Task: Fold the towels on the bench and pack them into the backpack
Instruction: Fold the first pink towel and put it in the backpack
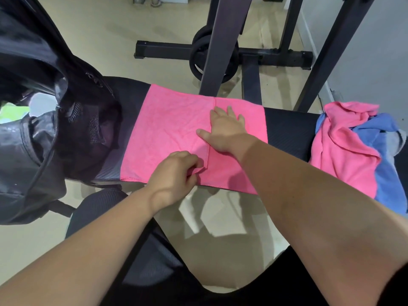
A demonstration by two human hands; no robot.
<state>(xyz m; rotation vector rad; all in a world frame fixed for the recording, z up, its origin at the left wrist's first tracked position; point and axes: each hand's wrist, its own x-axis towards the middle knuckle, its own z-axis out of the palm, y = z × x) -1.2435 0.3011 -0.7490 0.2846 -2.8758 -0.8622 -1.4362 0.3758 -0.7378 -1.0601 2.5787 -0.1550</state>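
A pink towel (167,129) lies spread across the black bench (289,133), its right part folded over with an edge running down the middle. My left hand (174,173) pinches the near corner of that folded edge. My right hand (225,131) presses flat on the folded part, fingers spread. A black backpack (39,138) stands open at the bench's left end, with something green and white showing inside.
A heap of unfolded towels, one pink (340,146) and one blue (384,151), sits on the bench's right end. Behind the bench stand dark rack posts (223,40) and black weight plates (198,56) on the beige floor. A mesh chair seat (97,206) is below me.
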